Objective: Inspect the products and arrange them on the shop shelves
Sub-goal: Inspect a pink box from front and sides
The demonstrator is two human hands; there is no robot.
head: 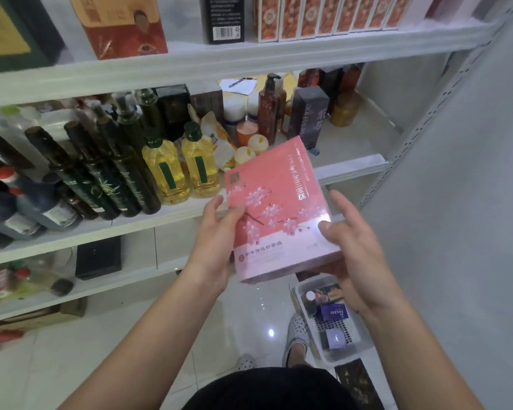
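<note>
Item: pink box (pixel 279 208), flat, film-wrapped, blossom face up, held in mid-air in front of the middle shelf (pixel 356 149).
Left grip (pixel 216 241): grasping the box at its 9 o'clock edge, with the thumb on the face. The fingers are hidden beneath.
Right grip (pixel 347 250): grasping the 4 o'clock corner, thumb pressed on the face, forefinger straight.
Step in hand: inspection, as judged. Turn the box to check each face and the film, supporting it on both sides.
Placement: the bare shelf patch at 1 o'clock looks fittest. Steer away from the yellow oil bottles (pixel 163 170) at 10 o'clock, which stand near the edge.
Surface: white metal shelving over a glossy tiled floor (pixel 160 335).
Room: white basket (pixel 293 294) on the floor at 5 o'clock, holding small boxes.
</note>
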